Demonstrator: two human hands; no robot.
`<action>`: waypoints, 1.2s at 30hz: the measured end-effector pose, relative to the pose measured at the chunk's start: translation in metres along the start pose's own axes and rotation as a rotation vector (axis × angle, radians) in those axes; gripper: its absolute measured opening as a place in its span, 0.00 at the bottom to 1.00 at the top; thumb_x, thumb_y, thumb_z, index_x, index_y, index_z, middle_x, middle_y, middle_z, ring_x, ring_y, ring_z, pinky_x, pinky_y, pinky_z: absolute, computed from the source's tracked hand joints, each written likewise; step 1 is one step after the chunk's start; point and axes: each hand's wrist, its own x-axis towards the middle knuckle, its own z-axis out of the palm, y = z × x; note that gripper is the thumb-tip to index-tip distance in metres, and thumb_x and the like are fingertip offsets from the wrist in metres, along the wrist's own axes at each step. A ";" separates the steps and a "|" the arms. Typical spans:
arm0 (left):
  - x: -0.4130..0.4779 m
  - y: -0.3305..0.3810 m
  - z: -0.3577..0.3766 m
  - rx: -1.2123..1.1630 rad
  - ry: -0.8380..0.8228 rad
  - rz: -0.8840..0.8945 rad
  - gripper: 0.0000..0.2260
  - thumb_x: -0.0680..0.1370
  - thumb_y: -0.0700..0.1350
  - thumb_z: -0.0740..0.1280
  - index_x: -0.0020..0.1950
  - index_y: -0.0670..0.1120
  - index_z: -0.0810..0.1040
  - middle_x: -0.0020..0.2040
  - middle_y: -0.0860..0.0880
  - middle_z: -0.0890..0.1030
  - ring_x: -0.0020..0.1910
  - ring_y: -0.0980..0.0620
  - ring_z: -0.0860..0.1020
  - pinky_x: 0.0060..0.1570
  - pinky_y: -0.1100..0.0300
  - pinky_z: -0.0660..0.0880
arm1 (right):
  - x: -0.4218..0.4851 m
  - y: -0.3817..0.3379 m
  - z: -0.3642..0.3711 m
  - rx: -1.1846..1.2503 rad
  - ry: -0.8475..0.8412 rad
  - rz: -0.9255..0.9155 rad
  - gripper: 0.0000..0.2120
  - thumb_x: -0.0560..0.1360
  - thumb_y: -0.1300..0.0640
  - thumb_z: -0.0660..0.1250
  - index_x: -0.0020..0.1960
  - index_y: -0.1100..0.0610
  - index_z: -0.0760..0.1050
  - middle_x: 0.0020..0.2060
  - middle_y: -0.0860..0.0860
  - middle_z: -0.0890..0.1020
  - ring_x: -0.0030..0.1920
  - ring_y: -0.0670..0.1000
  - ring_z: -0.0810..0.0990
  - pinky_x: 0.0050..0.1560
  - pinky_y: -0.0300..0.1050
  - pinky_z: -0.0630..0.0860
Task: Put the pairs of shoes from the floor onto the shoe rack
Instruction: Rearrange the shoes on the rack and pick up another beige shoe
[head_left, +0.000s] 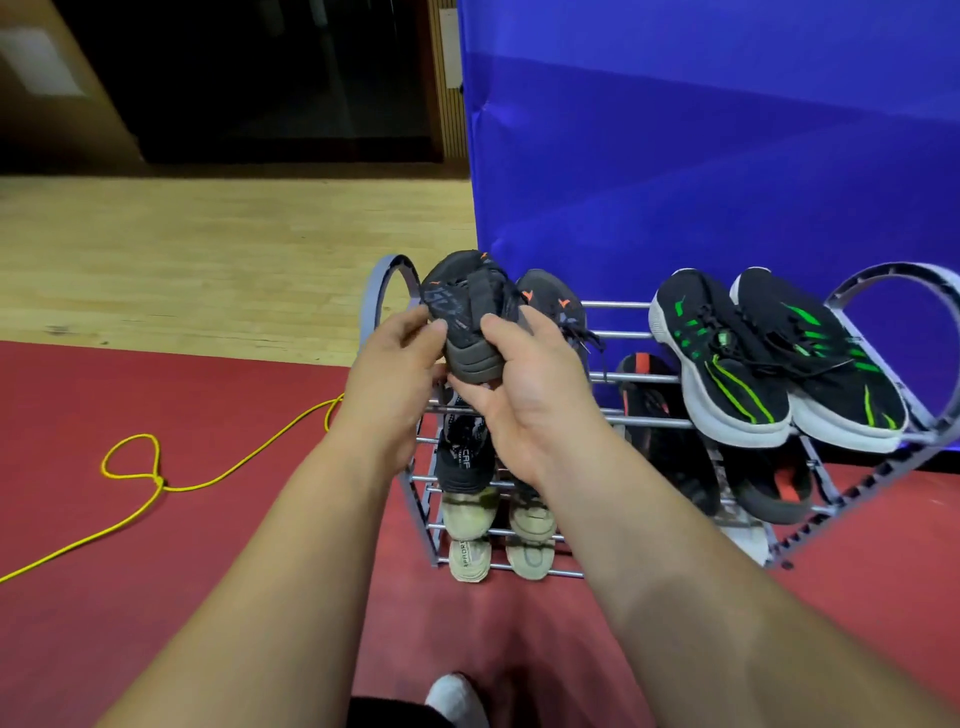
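Shoe rack (618, 305) on red floor (208, 545), blue backdrop (701, 156) at 1 o'clock, yellow cord (161, 483) at 8. Left hand (395, 374) and right hand (524, 395) curl fingers round one black shoe (467, 306).

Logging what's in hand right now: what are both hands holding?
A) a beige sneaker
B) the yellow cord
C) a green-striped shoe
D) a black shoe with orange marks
D: the left hand and right hand both grip the black shoe with orange marks above the left end of the shoe rack.

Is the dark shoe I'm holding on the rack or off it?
Off it: left hand and right hand grip the dark grey orange-marked shoe above the grey metal shoe rack.
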 end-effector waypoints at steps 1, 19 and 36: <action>0.001 -0.002 -0.003 0.052 0.024 0.000 0.12 0.83 0.41 0.63 0.65 0.44 0.80 0.60 0.47 0.85 0.58 0.49 0.84 0.60 0.50 0.79 | 0.002 0.007 0.004 -0.012 0.012 -0.012 0.13 0.81 0.63 0.65 0.64 0.53 0.75 0.56 0.55 0.86 0.58 0.56 0.85 0.63 0.63 0.79; 0.005 -0.012 -0.021 0.535 -0.017 -0.090 0.17 0.73 0.45 0.59 0.56 0.58 0.82 0.48 0.57 0.86 0.51 0.51 0.83 0.56 0.43 0.79 | -0.003 0.012 0.004 -0.872 -0.034 0.217 0.12 0.74 0.55 0.69 0.57 0.50 0.75 0.50 0.57 0.86 0.42 0.58 0.87 0.43 0.55 0.86; 0.006 -0.023 -0.029 0.831 -0.194 0.019 0.34 0.69 0.51 0.79 0.69 0.60 0.66 0.56 0.63 0.82 0.52 0.60 0.82 0.46 0.65 0.74 | 0.004 -0.040 -0.091 -1.391 -0.047 0.012 0.23 0.65 0.43 0.80 0.56 0.38 0.77 0.50 0.39 0.85 0.51 0.39 0.83 0.53 0.49 0.79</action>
